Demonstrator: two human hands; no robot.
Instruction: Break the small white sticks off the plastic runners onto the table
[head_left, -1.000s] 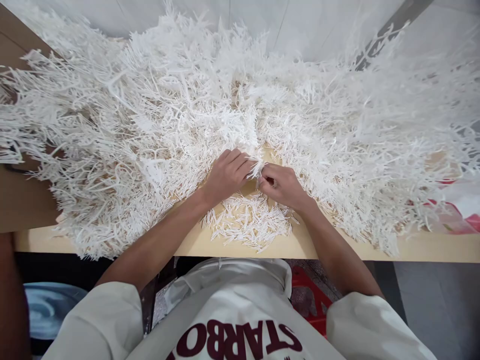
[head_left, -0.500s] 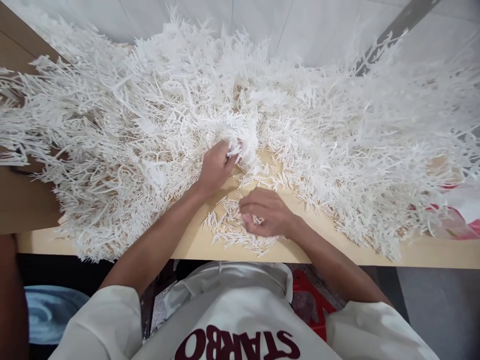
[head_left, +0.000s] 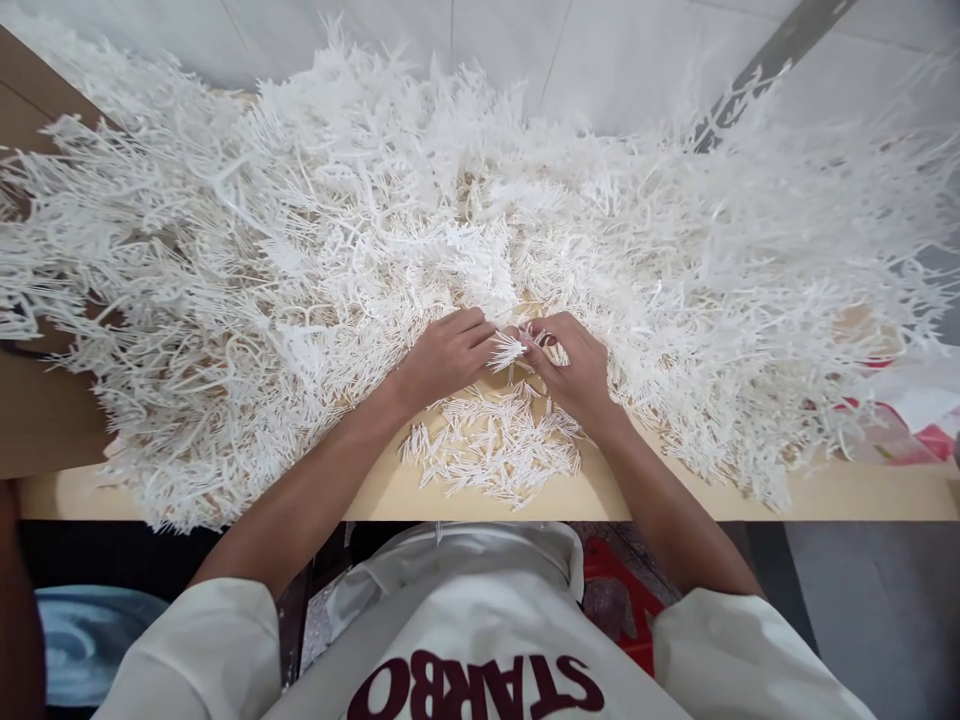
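Between my hands is a small white plastic sprig [head_left: 509, 349] with many thin tips. My left hand [head_left: 454, 350] pinches it from the left, the fingers closed together. On its other side my right hand [head_left: 574, 360] has thumb and forefinger closed on the sprig's right part. Below both hands lies a loose heap of short white plastic pieces [head_left: 495, 450] on the tan tabletop [head_left: 375, 490]. A large mass of white branching plastic sprigs [head_left: 315, 240] rises just behind my hands.
The white mass spreads along the table to both sides. Brown cardboard [head_left: 45, 410] stands at the left, and a pink and white plastic bag [head_left: 907, 420] lies at the right edge. A pale tiled wall [head_left: 510, 50] is behind. Under the table shows something red [head_left: 622, 600].
My right hand has moved up from the loose pieces to meet my left. The left hand has drawn slightly down out of the mass, and a sprig now shows between them.
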